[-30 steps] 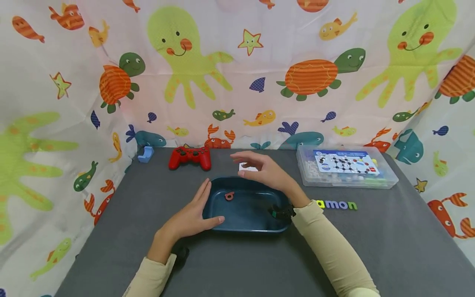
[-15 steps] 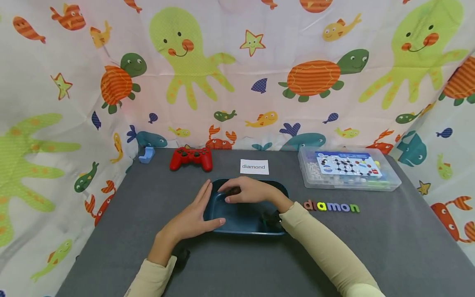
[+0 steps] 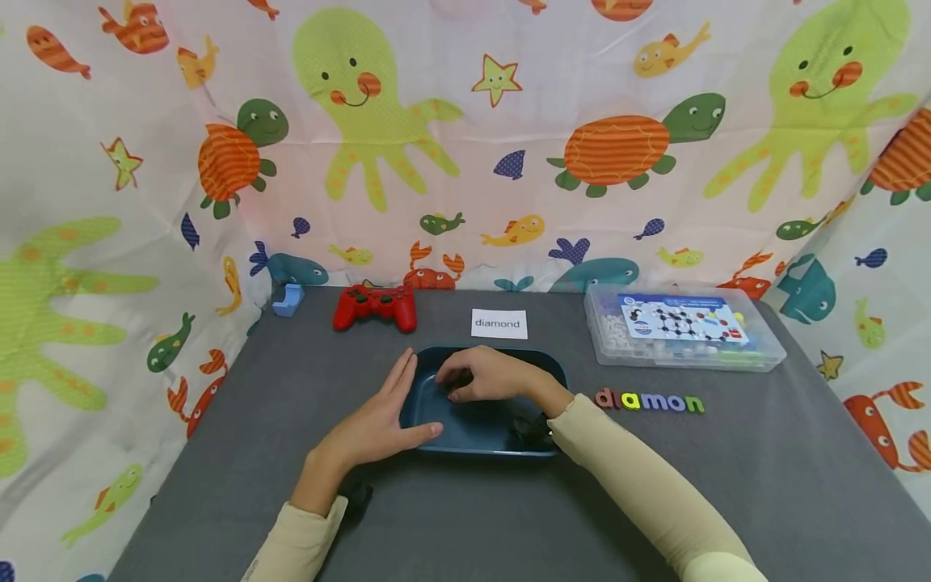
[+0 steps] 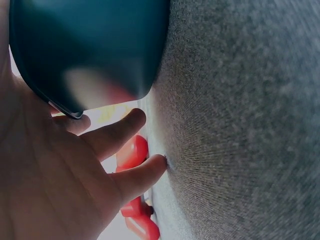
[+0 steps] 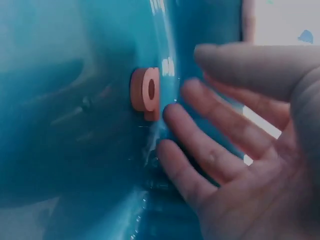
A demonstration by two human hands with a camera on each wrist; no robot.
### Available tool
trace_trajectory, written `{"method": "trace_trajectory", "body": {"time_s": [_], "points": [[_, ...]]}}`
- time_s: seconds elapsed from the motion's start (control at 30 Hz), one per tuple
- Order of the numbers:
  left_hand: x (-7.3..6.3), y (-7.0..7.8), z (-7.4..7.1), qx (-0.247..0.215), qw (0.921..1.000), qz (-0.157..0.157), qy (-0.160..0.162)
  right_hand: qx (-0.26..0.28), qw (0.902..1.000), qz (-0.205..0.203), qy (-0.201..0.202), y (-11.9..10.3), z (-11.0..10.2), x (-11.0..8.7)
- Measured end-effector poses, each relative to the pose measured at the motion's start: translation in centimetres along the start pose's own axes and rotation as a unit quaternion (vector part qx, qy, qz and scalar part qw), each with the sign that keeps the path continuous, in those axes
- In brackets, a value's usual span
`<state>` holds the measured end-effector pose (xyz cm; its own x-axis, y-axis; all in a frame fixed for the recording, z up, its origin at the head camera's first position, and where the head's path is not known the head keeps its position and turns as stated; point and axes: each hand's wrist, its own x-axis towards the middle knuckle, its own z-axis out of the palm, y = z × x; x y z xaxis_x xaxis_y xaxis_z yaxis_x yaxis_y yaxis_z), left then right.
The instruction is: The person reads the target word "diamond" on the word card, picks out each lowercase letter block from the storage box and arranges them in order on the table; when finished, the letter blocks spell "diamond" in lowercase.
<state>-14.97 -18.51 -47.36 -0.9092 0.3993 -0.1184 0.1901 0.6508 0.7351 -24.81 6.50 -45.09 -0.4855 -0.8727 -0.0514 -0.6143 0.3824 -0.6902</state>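
A dark blue tray (image 3: 465,428) sits on the grey table. My left hand (image 3: 371,424) rests against the tray's left side with its fingers straight, and the thumb lies over the front left rim. Reaching down into the tray, my right hand (image 3: 498,376) has its fingers loosely bent. In the right wrist view a reddish-orange toy letter (image 5: 144,93) lies on the tray's inside, close to the fingertips but apart from them. The hand hides that letter in the head view. To the tray's right, coloured letters (image 3: 655,402) spell "diamon".
Behind the tray lies a white card (image 3: 499,324) printed "diamond". A red game controller (image 3: 374,307) and a small light-blue object (image 3: 288,300) are at the back left. At the back right stands a clear plastic box (image 3: 684,352). A patterned curtain (image 3: 480,194) encloses the table.
My right hand has moved down from above the card into the tray, uncovering the card and covering the letter in the head view. The left hand keeps its place at the tray.
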Motion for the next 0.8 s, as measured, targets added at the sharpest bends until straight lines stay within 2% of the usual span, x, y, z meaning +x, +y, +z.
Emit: {"method": "trace_trajectory", "body": {"time_s": [0.1, 0.2, 0.47, 0.57, 0.8], "points": [[0.0, 0.1, 0.1, -0.001, 1.0, -0.006, -0.001, -0.046, 0.9988, 0.008, 0.013, -0.2, 0.2, -0.5], [-0.1, 0.3, 0.0, 0.001, 1.0, -0.008, 0.0, -0.074, 0.9972, 0.011, 0.002, -0.3, 0.4, -0.6], [-0.2, 0.3, -0.2, 0.012, 0.9999, 0.002, 0.001, -0.098, 0.9949, -0.008, -0.022, 0.3, 1.1, 0.2], [-0.2, 0.3, -0.2, 0.008, 1.0, 0.004, 0.001, -0.093, 0.9953, -0.015, -0.023, 0.5, 1.2, 0.3], [0.0, 0.3, -0.1, 0.012, 0.9999, 0.0, -0.002, -0.04, 0.9987, -0.014, -0.029, 0.7, 1.2, 0.0]]}}
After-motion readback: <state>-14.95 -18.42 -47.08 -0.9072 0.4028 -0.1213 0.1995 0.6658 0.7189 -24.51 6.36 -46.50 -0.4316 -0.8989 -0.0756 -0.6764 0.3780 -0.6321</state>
